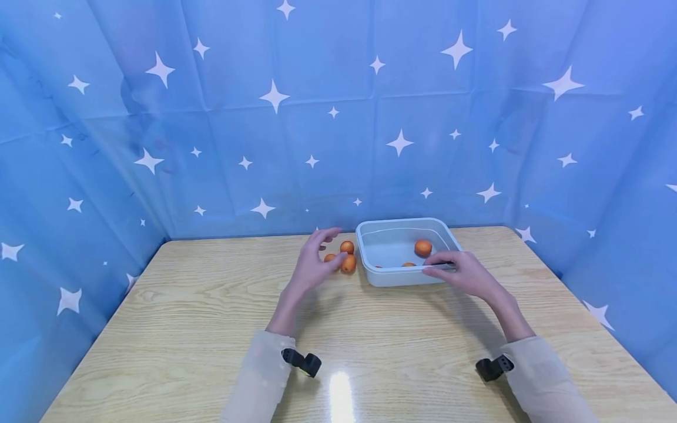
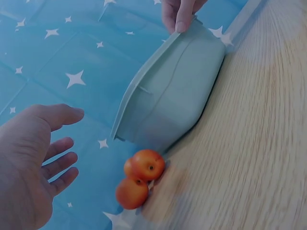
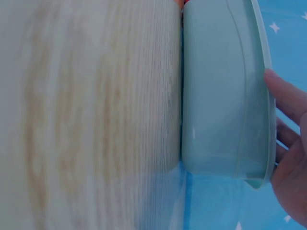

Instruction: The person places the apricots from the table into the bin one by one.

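Observation:
A pale blue-green plastic box [image 1: 412,277] stands on the table, and my right hand [image 1: 465,273] grips its front rim near the right corner, thumb outside and fingers inside. One round orange fruit [image 1: 423,248] lies within the box; another fruit [image 1: 409,265] and a reddish bit show just above the front wall, mostly hidden. Left of the box, three small orange fruits [image 2: 147,165] sit clustered on the table. Beside them hovers my left hand [image 1: 313,263], its thumb and fingers spread apart and holding nothing; the left wrist view shows a gap to the fruits.
The light wooden table [image 1: 211,329] reaches back to a blue star-printed curtain [image 1: 328,129], which also hangs along both sides. The box and fruits are close to the table's back edge. Each sleeve carries a small black camera [image 1: 302,362].

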The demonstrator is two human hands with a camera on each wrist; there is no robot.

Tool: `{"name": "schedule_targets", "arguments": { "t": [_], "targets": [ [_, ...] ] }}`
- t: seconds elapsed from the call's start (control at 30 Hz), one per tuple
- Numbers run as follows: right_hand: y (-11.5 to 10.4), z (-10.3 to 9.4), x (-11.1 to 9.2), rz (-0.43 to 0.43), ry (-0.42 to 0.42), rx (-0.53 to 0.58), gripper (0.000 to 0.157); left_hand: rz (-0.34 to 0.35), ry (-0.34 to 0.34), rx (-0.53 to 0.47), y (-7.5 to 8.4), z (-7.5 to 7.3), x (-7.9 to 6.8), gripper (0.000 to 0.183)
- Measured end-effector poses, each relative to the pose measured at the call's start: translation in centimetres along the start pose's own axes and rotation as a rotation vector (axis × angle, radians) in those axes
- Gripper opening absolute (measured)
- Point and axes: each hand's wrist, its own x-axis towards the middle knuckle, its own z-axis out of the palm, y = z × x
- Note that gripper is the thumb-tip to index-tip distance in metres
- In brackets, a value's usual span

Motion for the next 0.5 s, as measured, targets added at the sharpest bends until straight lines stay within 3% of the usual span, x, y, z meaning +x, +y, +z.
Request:
{"name": "schedule_targets", "arguments": {
  "t": [0.5],
  "targets": [
    [0.1,0.0,0.0,-0.003,-0.004,0.007,0.017,-0.182,-0.002,-0.018,-2.6,-0.3,-0.6,0.053]
  ]
}}
